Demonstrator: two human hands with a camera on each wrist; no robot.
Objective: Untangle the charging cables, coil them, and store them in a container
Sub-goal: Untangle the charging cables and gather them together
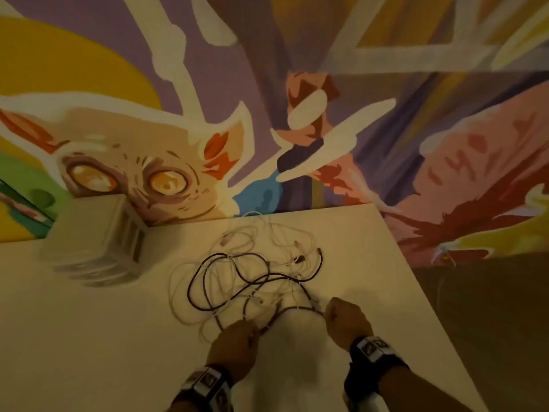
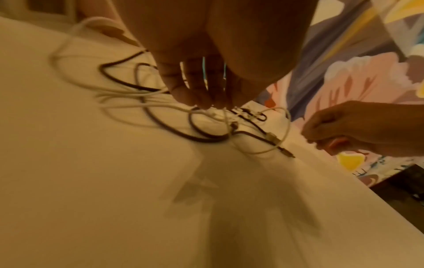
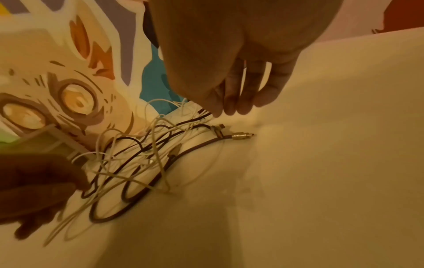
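A tangle of dark cable (image 1: 237, 278) and thin white cables (image 1: 276, 239) lies on the white table (image 1: 89, 337). My left hand (image 1: 234, 337) reaches down into the near side of the tangle, and its bunched fingertips (image 2: 201, 101) pinch white strands. My right hand (image 1: 346, 321) sits at the tangle's right edge. Its fingertips (image 3: 227, 107) close on a dark cable strand (image 3: 204, 114) that runs up to them. A metal plug (image 3: 241, 135) on a dark cable end lies on the table just beneath that hand.
A translucent box-like container (image 1: 98, 242) stands at the table's back left, beside the painted wall (image 1: 148, 162). The table's right edge (image 1: 416, 278) runs diagonally close to my right hand, with dark floor beyond it. Bare tabletop stretches to the left and toward me.
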